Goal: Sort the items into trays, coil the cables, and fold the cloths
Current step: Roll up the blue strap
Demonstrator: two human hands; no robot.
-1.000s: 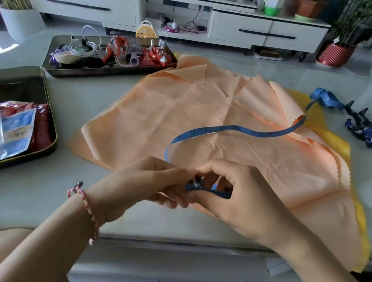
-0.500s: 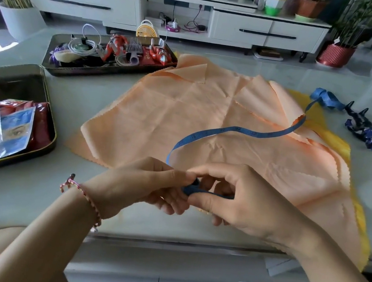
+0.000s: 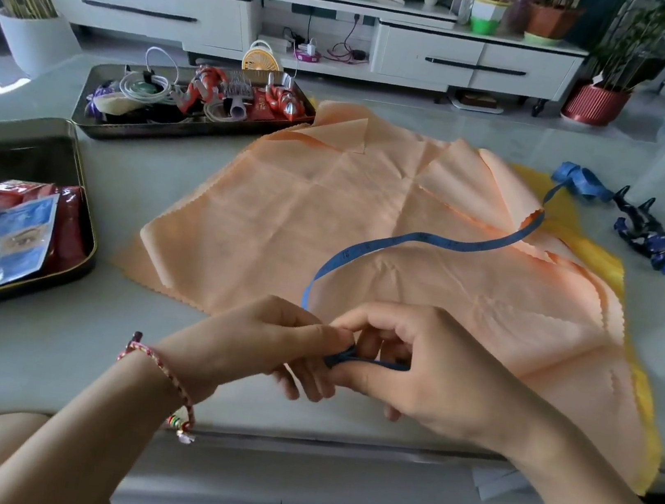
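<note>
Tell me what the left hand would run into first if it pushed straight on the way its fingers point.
The left hand would meet the blue tape measure coil it pinches, then the right hand directly behind it, almost at once, judging by this view.

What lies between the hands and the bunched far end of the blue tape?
Head view: the orange cloth, crossed by the tape itself, then a strip of yellow cloth.

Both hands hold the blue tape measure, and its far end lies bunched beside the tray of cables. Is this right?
No. The head view shows the left hand and right hand holding the tape measure, but its far end lies bunched beside the dark blue toy.
</note>
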